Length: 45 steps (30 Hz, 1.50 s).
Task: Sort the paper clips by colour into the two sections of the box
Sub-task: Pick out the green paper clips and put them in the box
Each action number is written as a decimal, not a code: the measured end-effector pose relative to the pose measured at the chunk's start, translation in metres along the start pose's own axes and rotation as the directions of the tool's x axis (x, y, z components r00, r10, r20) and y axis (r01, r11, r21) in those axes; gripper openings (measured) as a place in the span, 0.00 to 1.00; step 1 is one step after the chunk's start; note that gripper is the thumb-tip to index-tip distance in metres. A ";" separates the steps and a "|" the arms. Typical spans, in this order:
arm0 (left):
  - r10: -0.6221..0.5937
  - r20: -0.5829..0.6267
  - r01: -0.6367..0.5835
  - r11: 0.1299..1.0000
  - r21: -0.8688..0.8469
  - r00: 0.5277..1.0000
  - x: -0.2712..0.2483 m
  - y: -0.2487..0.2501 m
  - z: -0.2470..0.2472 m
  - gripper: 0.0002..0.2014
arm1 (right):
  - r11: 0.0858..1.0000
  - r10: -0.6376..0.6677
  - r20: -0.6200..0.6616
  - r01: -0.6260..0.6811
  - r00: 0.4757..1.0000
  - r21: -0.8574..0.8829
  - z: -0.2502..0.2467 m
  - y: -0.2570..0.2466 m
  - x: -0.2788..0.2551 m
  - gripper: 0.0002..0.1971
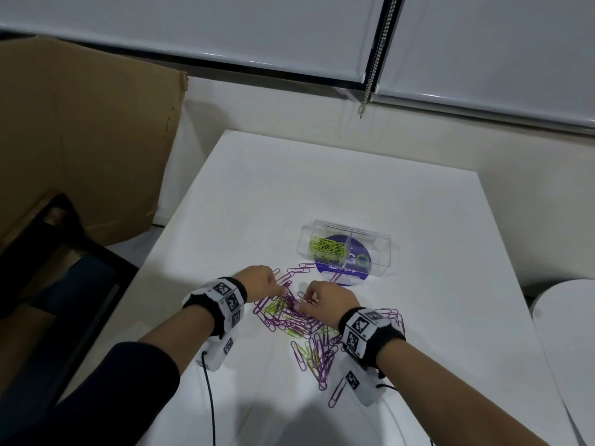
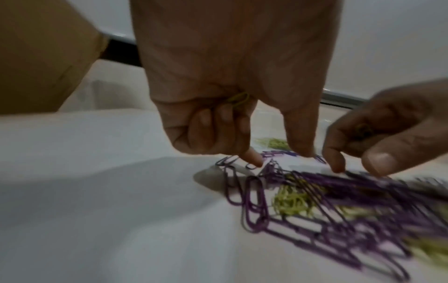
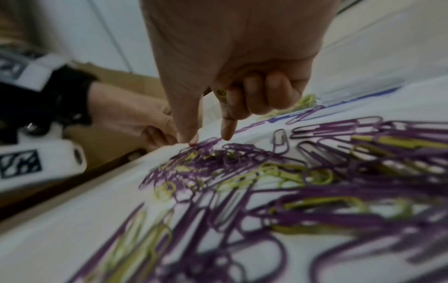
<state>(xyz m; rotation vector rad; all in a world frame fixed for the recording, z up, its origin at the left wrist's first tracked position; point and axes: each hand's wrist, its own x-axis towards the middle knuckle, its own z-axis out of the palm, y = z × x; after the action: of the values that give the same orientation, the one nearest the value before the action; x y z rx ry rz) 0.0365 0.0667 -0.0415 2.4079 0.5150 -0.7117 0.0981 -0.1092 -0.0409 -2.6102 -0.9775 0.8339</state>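
Observation:
A clear two-section box [image 1: 380,252] stands on the white table [image 1: 322,175], with green paper clips [image 1: 326,246] in its left section. A mixed pile of purple paper clips [image 1: 289,320] and green paper clips [image 1: 275,306] lies in front of it. My left hand [image 1: 285,289] reaches its thumb and forefinger down onto the pile's far edge. Its other fingers [image 2: 223,122] are curled over a green clip [image 2: 238,99] in the palm. My right hand [image 1: 302,304] does the same beside it, with a green clip [image 3: 221,93] tucked under its curled fingers [image 3: 266,92].
A round purple sticker [image 1: 354,275] lies under the box. A large cardboard sheet [image 1: 80,140] leans at the left. A dark chair [image 1: 64,268] stands below it. A white round object [image 1: 566,333] sits at the right edge. Cables [image 1: 211,397] trail from the wrist cameras.

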 end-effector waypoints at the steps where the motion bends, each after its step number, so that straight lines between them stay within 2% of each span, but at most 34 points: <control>1: -0.009 0.022 0.006 0.994 0.106 1.000 -0.003 0.004 0.002 0.18 | 0.997 -0.019 0.024 0.021 1.000 -0.079 0.002 -0.001 -0.002 0.22; 3: -0.017 0.029 0.008 0.957 0.289 0.999 -0.008 0.010 0.009 0.19 | 0.984 -0.055 0.037 0.061 0.998 -0.167 0.007 -0.003 -0.003 0.20; 4: -0.008 0.010 0.004 0.944 0.329 1.000 -0.009 0.012 0.012 0.18 | 0.984 -0.060 0.032 0.065 0.998 -0.168 0.008 -0.004 -0.003 0.19; 8: 0.014 -0.043 -0.003 0.968 0.251 0.999 -0.009 0.010 0.016 0.11 | 0.994 -0.043 0.006 0.043 0.999 -0.096 0.007 -0.003 -0.005 0.15; 11: 0.003 -0.020 0.001 0.983 0.185 1.000 -0.008 0.007 0.011 0.09 | 0.999 -0.027 -0.033 0.026 0.999 -0.036 0.004 -0.001 -0.007 0.14; 17: 0.011 -0.020 -0.009 0.995 0.101 1.000 -0.004 -0.001 -0.003 0.08 | 0.985 0.093 -0.099 -0.078 0.991 0.152 -0.013 0.016 -0.006 0.13; 20: 0.006 -0.054 0.001 0.992 0.122 0.999 -0.004 -0.003 -0.009 0.13 | 0.974 0.151 -0.079 -0.134 0.985 0.185 -0.016 0.032 -0.003 0.13; 25: -0.009 -0.123 0.027 0.988 0.149 0.992 -0.005 -0.002 -0.009 0.15 | 0.960 0.188 -0.045 -0.174 0.981 0.218 -0.017 0.045 -0.004 0.14; 28: 0.032 -0.173 -0.003 0.986 0.168 0.984 -0.008 0.003 -0.006 0.17 | 0.949 0.184 -0.048 -0.165 0.982 0.270 -0.017 0.046 -0.004 0.09; 29: 0.054 -0.172 -0.021 0.982 0.185 0.984 -0.009 0.005 -0.004 0.15 | 0.942 0.184 -0.049 -0.161 0.982 0.296 -0.016 0.046 -0.003 0.07; 31: 0.082 -0.131 -0.047 0.968 0.246 0.988 -0.011 0.008 -0.001 0.12 | 0.929 0.180 -0.049 -0.154 0.982 0.336 -0.016 0.045 -0.002 0.11; 35: 0.098 -0.047 -0.077 0.940 0.334 0.994 -0.015 0.006 0.006 0.17 | 0.906 0.204 -0.058 -0.166 0.977 0.390 -0.019 0.045 -0.001 0.15; 38: 0.109 -0.054 -0.085 0.937 0.338 0.993 -0.017 0.004 0.009 0.18 | 0.925 0.226 -0.099 -0.182 0.969 0.332 -0.022 0.048 -0.003 0.07; 41: 0.094 -0.053 -0.073 0.947 0.313 0.994 -0.016 0.004 0.010 0.16 | 0.989 0.108 -0.100 -0.096 0.989 0.113 -0.023 0.048 -0.011 0.03; 43: 0.078 -0.045 -0.061 0.955 0.291 0.996 -0.015 0.004 0.010 0.14 | 0.999 0.014 -0.039 -0.015 0.999 -0.033 -0.020 0.043 -0.013 0.08; 45: 0.065 -0.035 -0.053 0.960 0.274 0.997 -0.015 0.005 0.010 0.13 | 0.996 -0.006 -0.008 0.005 1.000 -0.091 -0.017 0.036 -0.011 0.15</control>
<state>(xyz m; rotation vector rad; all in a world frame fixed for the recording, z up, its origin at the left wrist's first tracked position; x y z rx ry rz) 0.0236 0.0540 -0.0377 2.6886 0.3804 -0.7476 0.1205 -0.1434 -0.0370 -2.6828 -1.0435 0.7941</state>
